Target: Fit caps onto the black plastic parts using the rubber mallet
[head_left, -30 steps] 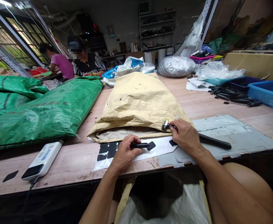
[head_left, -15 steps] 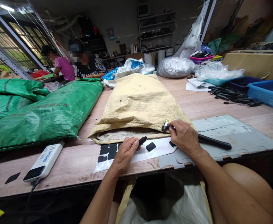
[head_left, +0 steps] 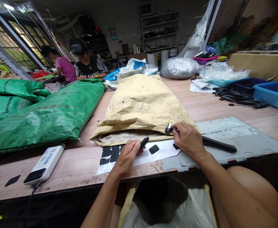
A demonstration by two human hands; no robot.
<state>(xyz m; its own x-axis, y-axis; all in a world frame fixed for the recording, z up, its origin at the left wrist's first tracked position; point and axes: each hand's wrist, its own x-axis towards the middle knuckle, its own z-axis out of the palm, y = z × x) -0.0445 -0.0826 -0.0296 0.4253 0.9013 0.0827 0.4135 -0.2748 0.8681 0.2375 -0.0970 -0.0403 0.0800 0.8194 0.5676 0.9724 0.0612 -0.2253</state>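
Between its thumb and fingers, my left hand (head_left: 129,155) grips a short black cylindrical part (head_left: 144,143), its tip pointing up and right. My right hand (head_left: 188,137) is closed around the neck of a small hammer (head_left: 169,127) with a metal and yellow head; the long black handle (head_left: 219,144) reaches out to the right over a grey sheet. Under and between the hands lies a white sheet (head_left: 162,152) with black rounded squares. One black square (head_left: 154,149) sits apart from the others. Just behind is the open mouth of a tan sack (head_left: 143,104).
Green sacks (head_left: 46,114) lie at the left, with a white power bank (head_left: 45,164) and its cable in front. Black parts (head_left: 238,98) and a blue tray (head_left: 274,95) are at the right. Two people sit at the back left. An open sack (head_left: 162,205) hangs below the table edge.
The black part in my left hand has tilted slightly more upward. My right hand and the hammer have hardly moved.
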